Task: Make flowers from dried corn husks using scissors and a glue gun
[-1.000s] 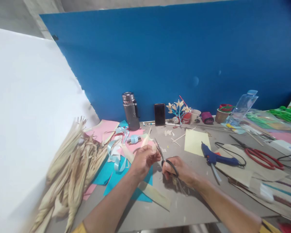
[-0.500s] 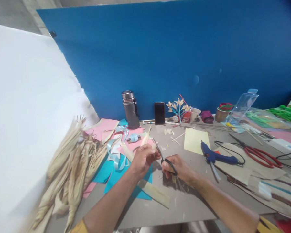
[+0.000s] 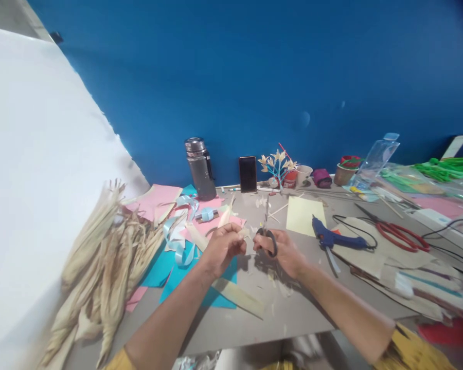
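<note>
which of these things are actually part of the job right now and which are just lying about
In use, or likely so:
small pale husk-like piece, in the left hand
black-handled metal scissors, in the right hand
tan dried husks heaped at left, probably the same material

Apparently just lying about:
grey metal flask
black rectangular phone
clear plastic bottle
red-handled metal scissors

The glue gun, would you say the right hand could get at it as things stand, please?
Probably yes: the glue gun lies right of the right hand with nothing standing between, though the hand holds scissors, which it would likely need to put down first.
</note>
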Available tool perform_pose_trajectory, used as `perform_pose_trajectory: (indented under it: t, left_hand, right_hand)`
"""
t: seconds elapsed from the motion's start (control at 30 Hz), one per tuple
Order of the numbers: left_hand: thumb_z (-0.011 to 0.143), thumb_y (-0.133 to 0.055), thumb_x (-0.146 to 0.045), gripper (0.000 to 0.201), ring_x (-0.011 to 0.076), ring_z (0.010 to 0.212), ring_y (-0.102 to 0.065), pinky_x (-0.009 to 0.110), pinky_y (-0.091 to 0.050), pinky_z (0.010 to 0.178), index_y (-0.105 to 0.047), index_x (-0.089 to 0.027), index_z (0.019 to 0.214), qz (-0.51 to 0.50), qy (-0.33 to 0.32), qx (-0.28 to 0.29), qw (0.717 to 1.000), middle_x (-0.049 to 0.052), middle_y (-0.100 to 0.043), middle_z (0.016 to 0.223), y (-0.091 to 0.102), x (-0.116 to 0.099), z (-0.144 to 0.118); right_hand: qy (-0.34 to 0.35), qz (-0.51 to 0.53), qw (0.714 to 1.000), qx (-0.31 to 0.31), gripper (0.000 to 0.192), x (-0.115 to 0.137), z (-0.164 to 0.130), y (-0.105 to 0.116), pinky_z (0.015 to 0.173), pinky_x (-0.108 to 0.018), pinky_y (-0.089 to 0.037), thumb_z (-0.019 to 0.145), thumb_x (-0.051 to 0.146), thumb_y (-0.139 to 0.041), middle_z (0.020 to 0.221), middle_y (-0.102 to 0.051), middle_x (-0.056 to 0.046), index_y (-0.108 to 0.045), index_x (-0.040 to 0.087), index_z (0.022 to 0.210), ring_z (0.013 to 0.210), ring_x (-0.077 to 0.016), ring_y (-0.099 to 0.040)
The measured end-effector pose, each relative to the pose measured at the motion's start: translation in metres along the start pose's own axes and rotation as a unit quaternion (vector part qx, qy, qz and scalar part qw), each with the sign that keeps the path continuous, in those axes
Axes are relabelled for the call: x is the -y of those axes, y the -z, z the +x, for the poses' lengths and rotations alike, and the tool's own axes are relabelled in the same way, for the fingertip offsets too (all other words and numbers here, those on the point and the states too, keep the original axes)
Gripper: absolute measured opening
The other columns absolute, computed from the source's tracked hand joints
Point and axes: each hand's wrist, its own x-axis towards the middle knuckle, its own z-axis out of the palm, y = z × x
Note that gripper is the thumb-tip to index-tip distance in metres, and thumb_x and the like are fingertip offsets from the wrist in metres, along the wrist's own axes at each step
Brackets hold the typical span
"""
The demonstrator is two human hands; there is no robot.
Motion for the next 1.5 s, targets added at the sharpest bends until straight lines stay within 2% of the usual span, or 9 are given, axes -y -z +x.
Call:
perform_pose_trajectory:
  t: [0.1, 0.27, 0.47, 0.63, 0.77, 0.9, 1.07, 1.23, 1.5]
  left_hand:
    - [0.06, -0.069, -0.02, 0.014, 0.0097, 0.046, -0.051, 0.022, -0.039, 0.05, -0.056, -0.017, 0.064, 0.028, 0.002, 0.013, 1.0, -0.003, -0.053, 0.051, 0.001, 0.004, 0.002]
    - [0.059, -0.069, -0.02, 0.015, 0.0082, 0.043, -0.045, 0.022, -0.033, 0.047, -0.054, -0.017, 0.056, 0.068, 0.006, 0.013, 0.998, -0.005, -0.045, 0.046, -0.002, 0.009, 0.002]
    - [0.061, -0.078, -0.023, 0.02, 0.0094, 0.053, -0.051, 0.023, -0.043, 0.055, -0.062, -0.017, 0.07, -0.009, 0.06, 0.032, 0.998, -0.003, -0.054, 0.056, -0.01, 0.014, -0.002]
    - [0.064, -0.081, -0.028, 0.023, 0.0102, 0.057, -0.054, 0.023, -0.044, 0.057, -0.061, -0.016, 0.068, -0.025, 0.042, 0.005, 0.999, -0.001, -0.057, 0.058, -0.009, 0.018, 0.0]
    - [0.063, -0.079, -0.026, 0.023, 0.0117, 0.062, -0.058, 0.024, -0.048, 0.061, -0.059, -0.016, 0.063, -0.049, -0.018, -0.039, 0.998, -0.001, -0.06, 0.06, -0.001, 0.009, 0.004]
    - [0.058, -0.079, -0.025, 0.021, 0.0145, 0.067, -0.062, 0.025, -0.05, 0.063, -0.062, -0.015, 0.064, -0.067, -0.038, -0.091, 0.993, 0.002, -0.065, 0.064, 0.002, 0.0, 0.005]
    - [0.058, -0.077, -0.025, 0.02, 0.0153, 0.065, -0.064, 0.027, -0.052, 0.064, -0.06, -0.015, 0.061, -0.065, -0.043, -0.083, 0.993, 0.003, -0.066, 0.062, 0.0, -0.001, 0.003]
    - [0.059, -0.075, -0.023, 0.015, 0.0137, 0.061, -0.062, 0.027, -0.051, 0.064, -0.062, -0.015, 0.064, -0.067, -0.056, -0.065, 0.994, 0.001, -0.065, 0.06, -0.001, 0.001, 0.003]
    - [0.062, -0.073, -0.023, 0.015, 0.0127, 0.058, -0.061, 0.027, -0.052, 0.064, -0.061, -0.015, 0.063, -0.061, -0.063, -0.054, 0.995, 0.001, -0.064, 0.06, 0.004, 0.001, 0.005]
  right_hand:
    - [0.001, 0.032, 0.999, -0.015, 0.037, 0.003, 0.001, 0.0, 0.049, -0.024, -0.027, 0.068, 0.048, -0.08, 0.063, -0.052, 0.003, -0.07, 0.016, 0.083, 0.053, -0.0094, -0.036]
    - [0.015, 0.053, 0.998, -0.026, 0.034, 0.008, -0.001, -0.007, 0.052, -0.024, -0.031, 0.064, 0.038, -0.083, 0.067, -0.054, 0.003, -0.067, 0.016, 0.084, 0.056, -0.0094, -0.042]
    - [0.003, 0.079, 0.994, -0.072, 0.037, 0.007, -0.002, -0.012, 0.05, -0.024, -0.036, 0.059, 0.034, -0.085, 0.062, -0.054, 0.004, -0.062, 0.016, 0.081, 0.053, -0.0102, -0.045]
    - [0.003, 0.088, 0.994, -0.067, 0.037, 0.005, -0.001, -0.008, 0.051, -0.024, -0.039, 0.062, 0.039, -0.085, 0.062, -0.055, 0.003, -0.063, 0.017, 0.083, 0.054, -0.011, -0.048]
    - [0.006, -0.035, 0.999, 0.001, 0.04, 0.0, -0.001, -0.004, 0.047, -0.022, -0.033, 0.077, 0.054, -0.074, 0.058, -0.054, 0.001, -0.069, 0.014, 0.072, 0.051, -0.0092, -0.044]
    - [-0.017, -0.102, 0.991, 0.088, 0.052, -0.005, -0.002, -0.002, 0.045, -0.022, -0.034, 0.077, 0.063, -0.07, 0.058, -0.062, -0.004, -0.068, 0.013, 0.067, 0.05, -0.0104, -0.049]
    - [-0.02, -0.155, 0.98, 0.124, 0.059, -0.002, -0.004, -0.002, 0.047, -0.023, -0.034, 0.078, 0.069, -0.066, 0.059, -0.064, -0.006, -0.065, 0.012, 0.063, 0.05, -0.0108, -0.05]
    - [-0.026, -0.168, 0.977, 0.131, 0.06, 0.003, -0.006, -0.004, 0.046, -0.023, -0.033, 0.074, 0.072, -0.066, 0.059, -0.064, -0.006, -0.062, 0.013, 0.062, 0.051, -0.0108, -0.049]
    - [-0.049, -0.169, 0.978, 0.112, 0.056, -0.002, -0.005, -0.005, 0.044, -0.023, -0.028, 0.073, 0.064, -0.071, 0.044, -0.049, 0.001, -0.058, 0.014, 0.05, 0.044, -0.0075, -0.037]
